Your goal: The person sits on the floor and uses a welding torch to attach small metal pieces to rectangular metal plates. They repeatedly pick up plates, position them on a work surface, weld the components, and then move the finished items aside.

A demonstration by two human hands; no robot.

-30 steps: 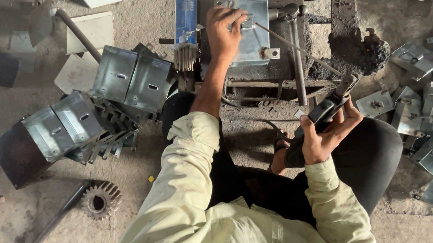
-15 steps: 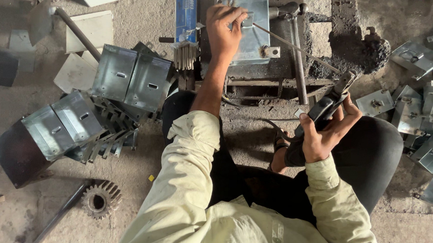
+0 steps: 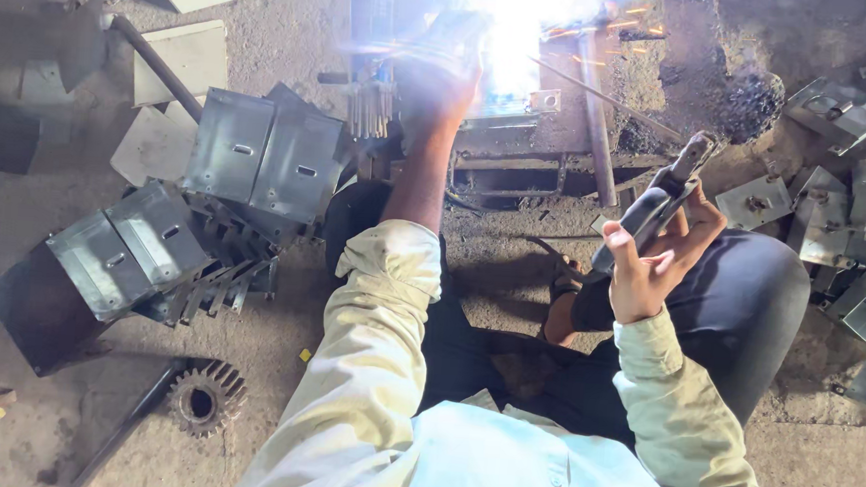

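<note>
I sit on the ground in front of a low welding jig (image 3: pixel 518 163). My left hand (image 3: pixel 441 79) reaches forward and rests on a grey sheet-metal piece (image 3: pixel 497 102) on the jig, half washed out by a bright white welding flash. My right hand (image 3: pixel 665 253) grips a black electrode holder (image 3: pixel 650 212), whose thin rod (image 3: pixel 602 93) runs up-left into the flash. Sparks fly off to the right of the glare.
Stacked folded metal boxes (image 3: pixel 263 148) and more boxes (image 3: pixel 122 250) lie at the left. A toothed gear (image 3: pixel 205 395) on a shaft sits at lower left. Several flat metal brackets (image 3: pixel 861 210) are piled at the right. A steel pipe (image 3: pixel 596 113) stands by the jig.
A welding arc has struck at the metal piece, flooding the top centre with glare and sparks. Both hands hold about the same places as before.
</note>
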